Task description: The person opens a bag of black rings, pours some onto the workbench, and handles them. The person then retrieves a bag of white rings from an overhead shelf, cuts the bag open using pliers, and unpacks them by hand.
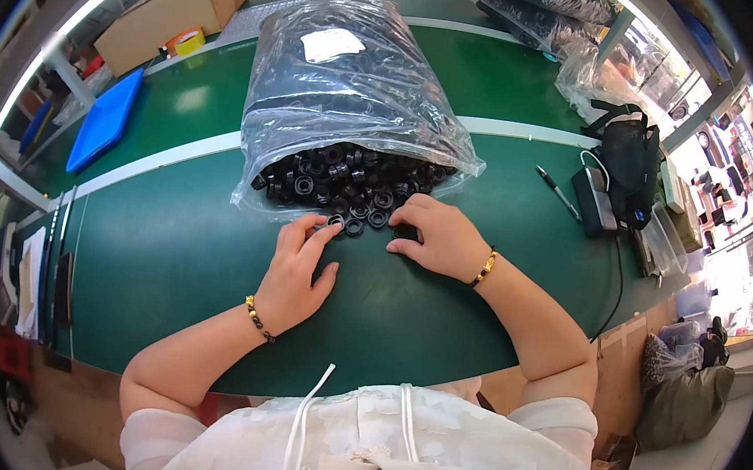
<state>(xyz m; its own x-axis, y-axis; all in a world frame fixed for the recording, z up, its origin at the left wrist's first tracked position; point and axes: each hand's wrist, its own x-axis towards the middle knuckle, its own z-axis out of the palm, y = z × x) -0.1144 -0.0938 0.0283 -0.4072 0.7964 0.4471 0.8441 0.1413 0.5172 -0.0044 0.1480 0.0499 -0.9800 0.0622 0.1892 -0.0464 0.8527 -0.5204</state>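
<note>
A large clear plastic bag point(353, 90) lies on the green table with its mouth toward me. Black ring-shaped parts point(305, 185) spill from it in a heap, and several lie loose in front. My left hand point(295, 273) is at the near left edge of the heap, thumb apart from the fingers, its fingertips touching a loose black ring point(335, 222). On the other side, my right hand point(443, 238) curls its thumb and fingers around a black ring point(406, 232), which is partly hidden by the fingers.
A pen point(558, 193), a black box with a cable point(596, 200) and a black bag point(627, 158) lie at the right. A blue tray point(106, 122) stands at the left, with yellow tape point(190, 41) and a cardboard box point(166, 24) behind it.
</note>
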